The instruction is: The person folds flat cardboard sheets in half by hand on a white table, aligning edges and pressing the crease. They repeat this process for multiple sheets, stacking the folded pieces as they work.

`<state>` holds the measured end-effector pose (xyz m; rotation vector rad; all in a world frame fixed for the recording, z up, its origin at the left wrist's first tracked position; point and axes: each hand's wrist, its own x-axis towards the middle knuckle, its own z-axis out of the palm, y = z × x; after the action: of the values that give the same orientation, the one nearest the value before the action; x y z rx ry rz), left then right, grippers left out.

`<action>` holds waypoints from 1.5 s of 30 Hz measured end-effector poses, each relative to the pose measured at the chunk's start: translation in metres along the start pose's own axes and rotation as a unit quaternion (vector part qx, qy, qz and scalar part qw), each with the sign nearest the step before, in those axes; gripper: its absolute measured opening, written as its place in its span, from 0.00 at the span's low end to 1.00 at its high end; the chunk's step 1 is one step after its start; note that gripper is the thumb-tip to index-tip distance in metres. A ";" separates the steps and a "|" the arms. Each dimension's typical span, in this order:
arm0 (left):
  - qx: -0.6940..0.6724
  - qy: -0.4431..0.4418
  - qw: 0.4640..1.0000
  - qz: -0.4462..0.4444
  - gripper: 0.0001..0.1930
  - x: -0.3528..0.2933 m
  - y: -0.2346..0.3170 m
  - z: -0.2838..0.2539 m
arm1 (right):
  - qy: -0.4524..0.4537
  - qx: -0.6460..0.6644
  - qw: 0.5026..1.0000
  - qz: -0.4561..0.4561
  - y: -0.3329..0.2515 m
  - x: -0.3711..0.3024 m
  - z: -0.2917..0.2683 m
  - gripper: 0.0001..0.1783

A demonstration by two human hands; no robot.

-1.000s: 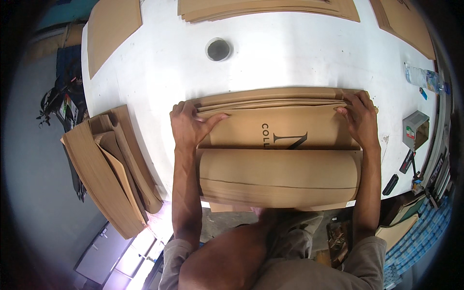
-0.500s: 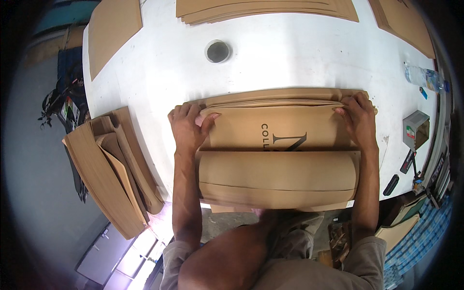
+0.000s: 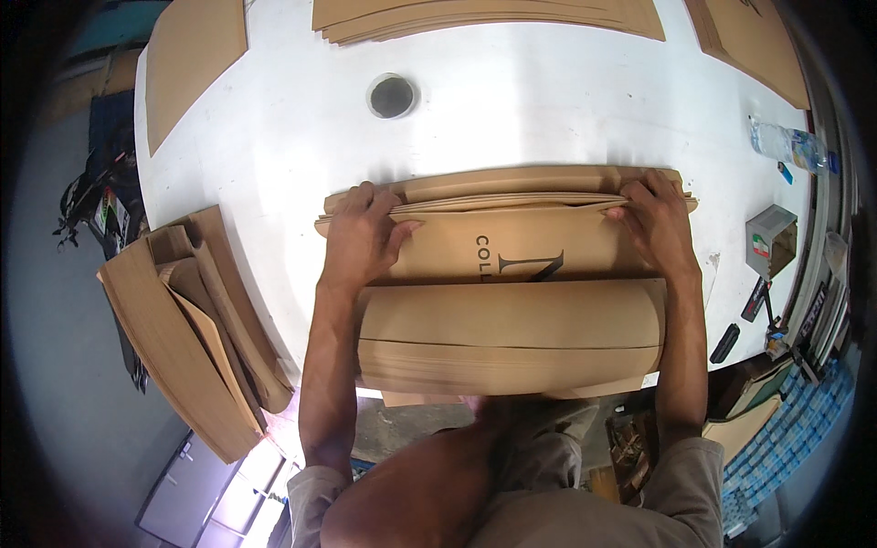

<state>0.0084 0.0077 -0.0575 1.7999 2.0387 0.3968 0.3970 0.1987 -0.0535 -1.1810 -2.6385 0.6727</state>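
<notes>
Both my hands press on the far edge of a stack of brown kraft paper sheets (image 3: 512, 223) with dark printing, lying in front of me. My left hand (image 3: 367, 233) curls its fingers over that edge near the left end, thumb on the near face. Toward the right end, my right hand (image 3: 656, 219) pinches the same edge between fingers and thumb. Several sheet edges fan apart slightly between the hands. The near part of the paper curves over into a thick rounded fold (image 3: 512, 315) between my forearms, at the table's front edge.
On the white table (image 3: 274, 210) stands a round tin (image 3: 393, 97) with dark contents. Flat brown sheets (image 3: 493, 20) lie at the far side. Folded paper bundles (image 3: 174, 338) sit at the left edge. At right are a plastic bottle (image 3: 786, 144), a grey box (image 3: 772, 242) and a black cutter (image 3: 724, 343).
My left hand has shifted inward along the far edge, so the paper's left end now shows beyond it. My right hand keeps its hold. The whole view has slid slightly.
</notes>
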 end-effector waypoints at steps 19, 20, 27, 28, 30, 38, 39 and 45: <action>0.068 0.103 0.992 0.028 0.16 -0.013 0.005 0.020 | 0.012 -0.043 0.999 0.026 0.003 -0.010 0.006 0.31; 0.065 0.100 0.993 0.005 0.17 -0.016 0.006 0.023 | -0.004 -0.023 0.998 0.051 0.004 -0.010 0.008 0.30; 0.091 0.100 0.991 0.000 0.19 -0.012 0.010 0.024 | -0.005 -0.076 0.994 0.082 0.004 -0.004 0.007 0.32; 0.084 0.104 0.991 -0.002 0.19 -0.014 0.010 0.023 | -0.004 -0.078 0.993 0.085 0.001 -0.003 0.005 0.33; 0.088 0.110 0.990 -0.004 0.18 -0.013 0.016 0.023 | 0.003 -0.081 0.993 0.083 0.003 -0.006 0.005 0.33; 0.046 0.119 0.991 0.042 0.20 -0.006 0.007 0.022 | 0.097 -0.062 0.993 0.040 0.002 -0.007 0.005 0.30; 0.051 0.116 0.992 0.024 0.20 -0.008 0.008 0.023 | 0.097 -0.076 0.992 0.018 0.006 -0.007 0.005 0.30; 0.064 0.105 0.990 -0.064 0.23 -0.019 0.011 0.029 | 0.037 -0.060 0.995 0.077 0.010 -0.003 0.013 0.29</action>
<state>0.0337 -0.0106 -0.0759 1.7520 2.3579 0.4424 0.4016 0.1977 -0.0694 -1.4256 -2.5778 0.4913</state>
